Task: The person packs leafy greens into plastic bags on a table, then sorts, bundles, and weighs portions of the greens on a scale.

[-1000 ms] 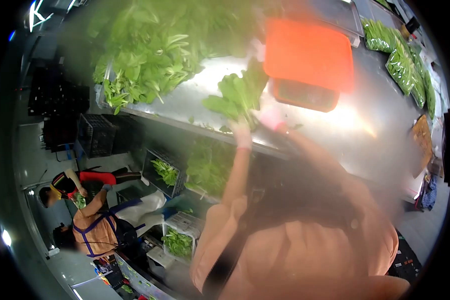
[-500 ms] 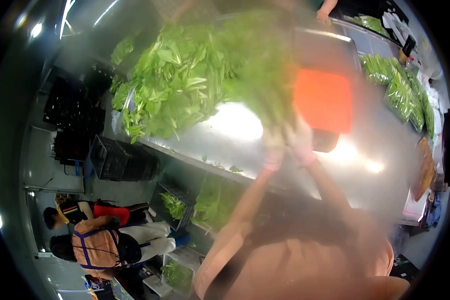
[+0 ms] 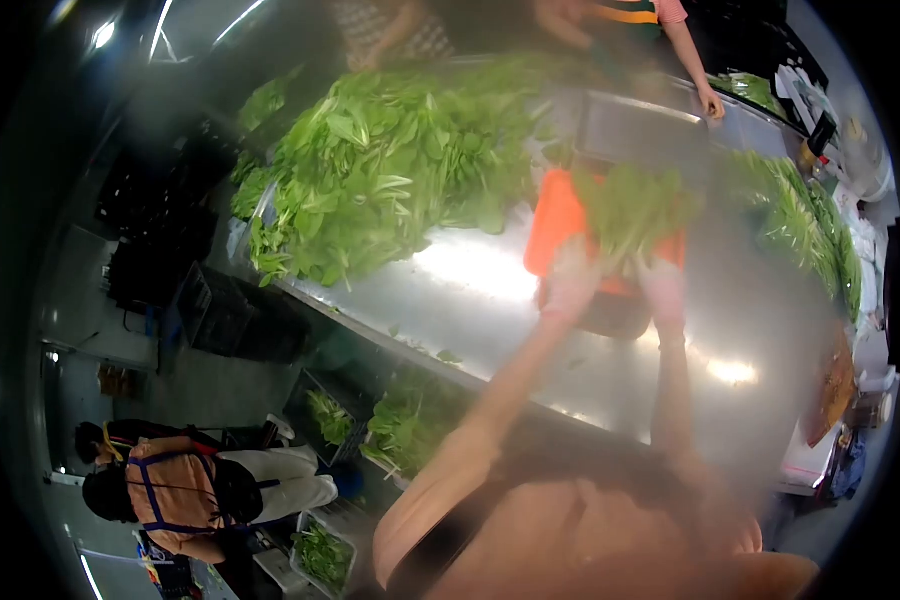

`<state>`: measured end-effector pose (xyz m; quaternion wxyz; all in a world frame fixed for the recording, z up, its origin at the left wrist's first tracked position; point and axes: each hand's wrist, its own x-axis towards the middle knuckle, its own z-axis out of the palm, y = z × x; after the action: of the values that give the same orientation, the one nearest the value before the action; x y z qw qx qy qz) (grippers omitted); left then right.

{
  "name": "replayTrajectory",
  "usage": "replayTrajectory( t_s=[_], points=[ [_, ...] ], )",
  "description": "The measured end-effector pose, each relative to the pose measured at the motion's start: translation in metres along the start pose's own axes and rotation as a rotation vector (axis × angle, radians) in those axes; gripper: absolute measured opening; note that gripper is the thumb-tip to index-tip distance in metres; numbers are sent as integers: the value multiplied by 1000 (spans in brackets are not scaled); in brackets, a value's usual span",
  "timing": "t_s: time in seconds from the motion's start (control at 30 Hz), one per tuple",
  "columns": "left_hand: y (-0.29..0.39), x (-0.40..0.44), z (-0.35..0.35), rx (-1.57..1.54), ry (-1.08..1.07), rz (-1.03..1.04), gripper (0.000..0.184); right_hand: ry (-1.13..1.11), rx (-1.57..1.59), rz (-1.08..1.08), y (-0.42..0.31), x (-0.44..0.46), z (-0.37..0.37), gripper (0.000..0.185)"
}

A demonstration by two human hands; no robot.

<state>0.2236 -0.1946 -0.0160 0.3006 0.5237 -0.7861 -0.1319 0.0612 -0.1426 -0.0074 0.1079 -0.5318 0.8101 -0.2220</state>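
A bunch of leafy greens [image 3: 638, 208] is gripped between my two gloved hands, over the orange tray [image 3: 547, 225]. My left hand [image 3: 573, 282] is closed at the near left of the stems, and my right hand [image 3: 662, 290] closes on their right side. Haze blurs the fingers and the stem ends. Whether the leaves rest on the tray or hang just above it I cannot tell. Under the tray's near edge a dark base [image 3: 610, 320] shows. To the left lies a large heap of loose greens [image 3: 370, 170].
The steel table [image 3: 470, 335] has a metal tray [image 3: 640, 128] beyond the orange one. Bagged greens [image 3: 805, 215] lie at the right. Co-workers' arms [image 3: 690, 65] reach in at the far side. Crates of greens [image 3: 325, 415] stand on the floor at left, near people [image 3: 175, 485].
My hands have carried the bunch of greens rightward, from beside the orange tray to over it. More of the co-workers across the table shows now. The whole view has shifted slightly.
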Motion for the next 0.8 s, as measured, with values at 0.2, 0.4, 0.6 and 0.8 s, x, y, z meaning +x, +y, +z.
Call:
replayTrajectory(
  t_s=[0.2, 0.4, 0.6, 0.8],
  points=[
    [-107, 41, -49, 35, 326, -289, 75, 245, 649, -18, -40, -54, -2, 26],
    [-177, 158, -36, 312, 194, -556, 112, -43, 590, -227, -84, -119, 33, 21],
    [-204, 178, -22, 131, 233, -477, 54, -183, 545, -275, -106, -127, 75, 17],
    [-277, 157, -33, -446, 418, -228, 40, -199, 488, -142, -110, -117, 99, 20]
  ],
)
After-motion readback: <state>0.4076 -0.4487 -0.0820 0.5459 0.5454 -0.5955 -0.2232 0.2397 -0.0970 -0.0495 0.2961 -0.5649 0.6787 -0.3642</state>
